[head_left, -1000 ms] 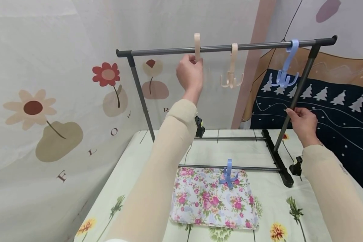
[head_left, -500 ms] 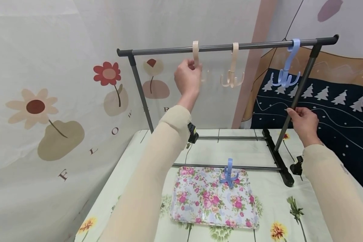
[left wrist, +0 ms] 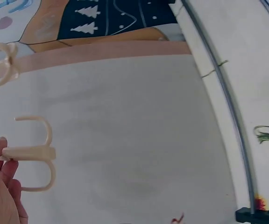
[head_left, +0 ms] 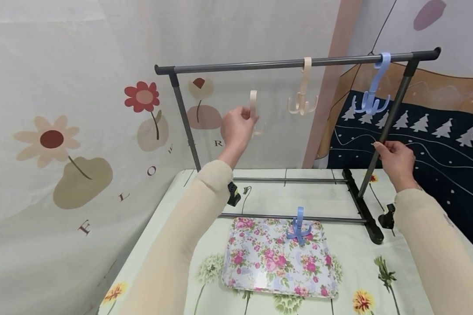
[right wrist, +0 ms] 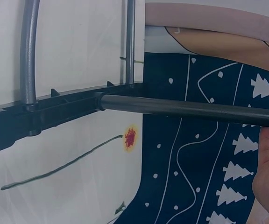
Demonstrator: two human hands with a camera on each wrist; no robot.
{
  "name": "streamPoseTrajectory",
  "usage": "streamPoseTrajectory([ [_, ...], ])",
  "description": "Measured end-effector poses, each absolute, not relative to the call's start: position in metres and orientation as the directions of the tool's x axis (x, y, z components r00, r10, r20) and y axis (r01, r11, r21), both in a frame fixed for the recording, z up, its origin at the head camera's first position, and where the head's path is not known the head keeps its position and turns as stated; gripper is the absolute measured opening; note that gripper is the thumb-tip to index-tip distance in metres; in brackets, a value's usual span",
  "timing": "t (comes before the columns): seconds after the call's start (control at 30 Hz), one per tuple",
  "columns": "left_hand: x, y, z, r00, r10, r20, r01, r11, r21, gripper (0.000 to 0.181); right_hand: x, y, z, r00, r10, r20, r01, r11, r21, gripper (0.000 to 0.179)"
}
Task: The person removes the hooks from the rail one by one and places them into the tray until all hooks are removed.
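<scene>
My left hand [head_left: 236, 130] pinches a beige multi-prong hanging hook [head_left: 253, 99] below the rack's top bar [head_left: 228, 67], apart from it. Two of the hook's curved prongs [left wrist: 49, 177] show in the left wrist view; my hand covers part of its stem. With thumb and fingertips, my right hand [head_left: 397, 164] grips the right post [head_left: 395, 105] of the dark grey garment rack. From the bar hang another beige hook [head_left: 301, 96] near the middle and a blue hook [head_left: 372, 96] near the right end.
A floral tray [head_left: 268, 267] lies on the flower-patterned tablecloth [head_left: 173, 271] in front of the rack, with a blue hook [head_left: 298, 229] on its upper right. The rack's black foot [head_left: 362, 208] and lower rails [head_left: 327, 218] stand behind it. Printed curtains [head_left: 98, 65] enclose the table.
The beige hook in my left hand has come off the top bar and moved down and slightly left with the hand. My right hand stays on the post.
</scene>
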State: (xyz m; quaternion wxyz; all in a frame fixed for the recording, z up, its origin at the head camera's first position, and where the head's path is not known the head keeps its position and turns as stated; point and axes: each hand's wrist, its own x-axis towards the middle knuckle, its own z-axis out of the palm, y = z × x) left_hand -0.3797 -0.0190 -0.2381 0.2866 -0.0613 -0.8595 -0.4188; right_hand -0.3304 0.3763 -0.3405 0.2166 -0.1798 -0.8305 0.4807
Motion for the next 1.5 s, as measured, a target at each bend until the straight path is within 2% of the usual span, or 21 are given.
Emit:
streamPoseTrajectory([
  [0.27,-0.375,-0.038,-0.281,-0.917,-0.009,0.400,0.314,0.604,0.733,0.019,-0.332,0.377,-0.341,-0.843,0.503,0.192,0.083,0.474,-0.877,0.050],
  [0.47,-0.370,-0.050,-0.318,-0.937,0.157,0.312,0.346,0.528,0.775,0.016,-0.330,0.377,-0.341,-0.842,0.500,0.203,0.068,0.472,-0.879,0.043],
  [0.83,-0.352,-0.061,-0.382,-0.913,0.384,0.142,0.333,0.496,0.802,0.011,-0.330,0.379,-0.343,-0.838,0.504,0.210,0.069,0.480,-0.874,0.045],
  [1.2,-0.334,-0.063,-0.425,-0.891,0.448,0.076,0.325,0.511,0.796,0.015,-0.330,0.378,-0.344,-0.841,0.503,0.198,0.074,0.471,-0.879,0.045],
  [1.5,-0.324,-0.064,-0.450,-0.886,0.461,0.042,0.308,0.518,0.798,0.014,-0.330,0.376,-0.343,-0.839,0.505,0.201,0.077,0.477,-0.875,0.052],
])
